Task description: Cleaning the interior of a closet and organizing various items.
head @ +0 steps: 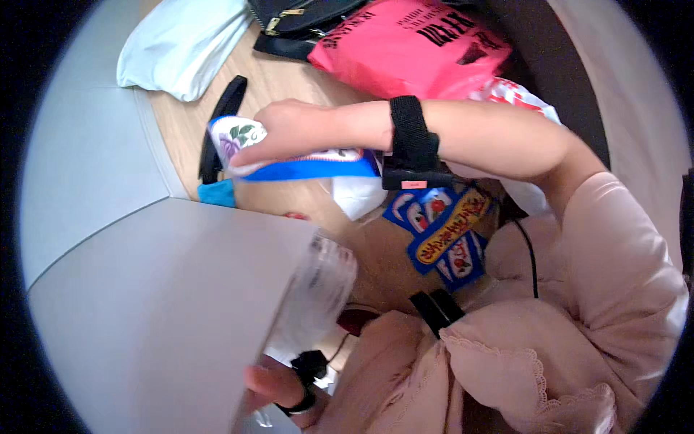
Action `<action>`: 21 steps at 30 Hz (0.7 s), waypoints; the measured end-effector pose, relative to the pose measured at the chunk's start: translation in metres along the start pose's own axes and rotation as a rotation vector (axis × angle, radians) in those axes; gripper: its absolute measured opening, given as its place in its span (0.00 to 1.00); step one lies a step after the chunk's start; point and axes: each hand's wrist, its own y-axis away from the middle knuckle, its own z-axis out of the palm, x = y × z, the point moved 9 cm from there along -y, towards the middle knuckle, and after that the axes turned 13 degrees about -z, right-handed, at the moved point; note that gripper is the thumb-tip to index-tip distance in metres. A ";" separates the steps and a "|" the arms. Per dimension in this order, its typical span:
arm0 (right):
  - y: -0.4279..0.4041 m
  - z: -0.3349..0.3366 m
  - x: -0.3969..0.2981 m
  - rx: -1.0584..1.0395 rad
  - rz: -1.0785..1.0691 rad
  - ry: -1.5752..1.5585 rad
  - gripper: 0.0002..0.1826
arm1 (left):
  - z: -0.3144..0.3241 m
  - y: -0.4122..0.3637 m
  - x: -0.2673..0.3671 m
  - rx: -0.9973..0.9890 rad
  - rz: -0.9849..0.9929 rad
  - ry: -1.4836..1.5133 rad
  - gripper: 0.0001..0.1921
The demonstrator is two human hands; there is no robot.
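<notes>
My right hand (276, 130), with a black strap and small device on its wrist, grips a blue-edged white floral item (238, 135) above the wood-look surface. My left hand (268, 382), also strapped at the wrist, is low in the view beside the edge of a large pale panel (162, 304). Its fingers are blurred and partly hidden, so its hold is unclear. Blurred clear plastic packaging (322, 276) lies just above it, along the same edge. Blue printed packaging (450, 233) with fruit pictures is nearer my body. A white item (358, 195) lies below the right forearm.
A pink plastic bag (401, 49) and a black zippered bag (303, 19) are at the top. A pale cloth bag (181, 49) stands at upper left. A black strap (222, 119) and a teal item (217, 193) lie near the pale wall (92, 163).
</notes>
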 end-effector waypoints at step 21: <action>0.285 0.114 0.101 -0.585 -0.437 0.849 0.26 | 0.243 0.142 0.058 -1.207 -0.017 -0.116 0.12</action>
